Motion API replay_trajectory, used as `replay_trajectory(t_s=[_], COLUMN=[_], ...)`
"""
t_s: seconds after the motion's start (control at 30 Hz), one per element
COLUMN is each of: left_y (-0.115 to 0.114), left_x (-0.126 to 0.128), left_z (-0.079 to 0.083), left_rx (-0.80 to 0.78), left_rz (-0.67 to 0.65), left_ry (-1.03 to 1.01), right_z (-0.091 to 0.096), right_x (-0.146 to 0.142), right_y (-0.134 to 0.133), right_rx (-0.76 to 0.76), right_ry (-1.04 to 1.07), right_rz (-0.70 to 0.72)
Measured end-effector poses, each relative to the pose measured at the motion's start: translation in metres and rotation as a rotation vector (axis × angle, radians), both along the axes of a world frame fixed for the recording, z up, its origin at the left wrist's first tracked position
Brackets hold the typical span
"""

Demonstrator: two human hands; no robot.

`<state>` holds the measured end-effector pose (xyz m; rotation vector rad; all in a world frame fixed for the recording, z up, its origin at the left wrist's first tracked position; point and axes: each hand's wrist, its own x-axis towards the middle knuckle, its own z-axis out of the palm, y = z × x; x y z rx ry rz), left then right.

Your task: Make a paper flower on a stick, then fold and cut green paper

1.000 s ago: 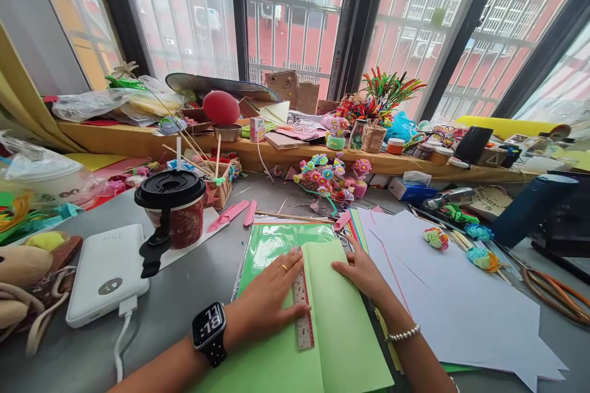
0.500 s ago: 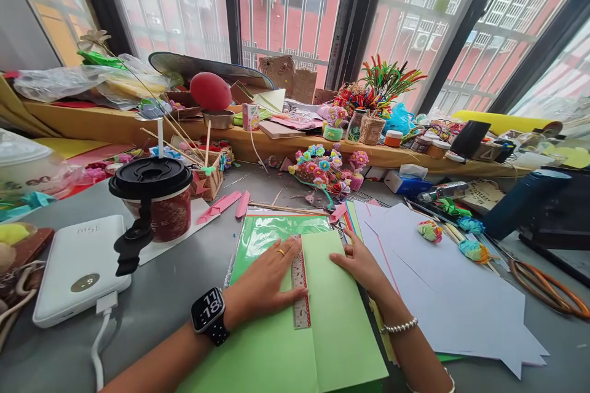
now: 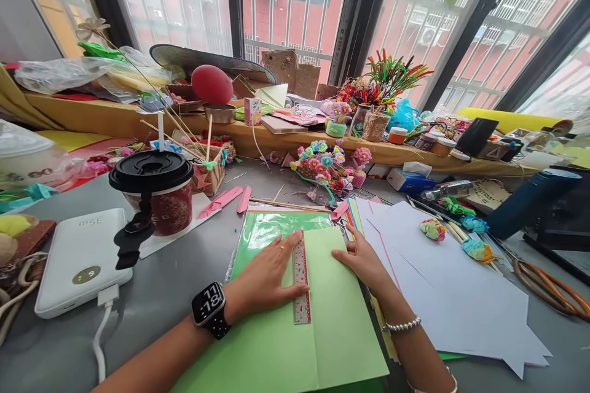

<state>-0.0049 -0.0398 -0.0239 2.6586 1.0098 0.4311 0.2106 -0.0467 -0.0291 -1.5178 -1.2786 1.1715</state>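
Observation:
A sheet of light green paper [image 3: 271, 350], with a crease down its length, lies in front of me on a darker green pack in clear plastic [image 3: 262, 230]. My left hand [image 3: 265, 267] lies stretched out on the sheet, thumb apart from the fingers, pressing a short clear ruler [image 3: 302, 310] with a red edge. The ruler stands lengthwise beside the crease. My right hand [image 3: 364, 258] pinches the sheet's upper right edge, thumb on top; its other fingertips are partly hidden. Close by its fingers, a metal scissors-like handle [image 3: 342, 225] shows in part.
White paper sheets [image 3: 465, 295] spread to the right, with folded paper flowers [image 3: 479, 250] on them. At left stand a lidded cup [image 3: 168, 206] and a white power bank [image 3: 83, 264] with a cable. Pink paper strips [image 3: 225, 198] and a bunch of craft flowers [image 3: 322, 166] lie behind.
The view has shifted slightly. My left fingers have moved a little at the ruler's upper end, while the right hand keeps its pinch on the paper.

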Motion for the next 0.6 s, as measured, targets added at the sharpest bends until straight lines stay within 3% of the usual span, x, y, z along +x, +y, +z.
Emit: replay_trajectory(t_s=[0.6], left_y=[0.0007], left_x=[-0.0036], left_z=[0.0082], left_rx=[-0.058], left_rz=[-0.047], left_ry=[0.000], right_z=[-0.0026], right_x=[0.0054], right_y=[-0.0010], right_rx=[0.022], right_ry=[-0.106], right_rz=[-0.031])
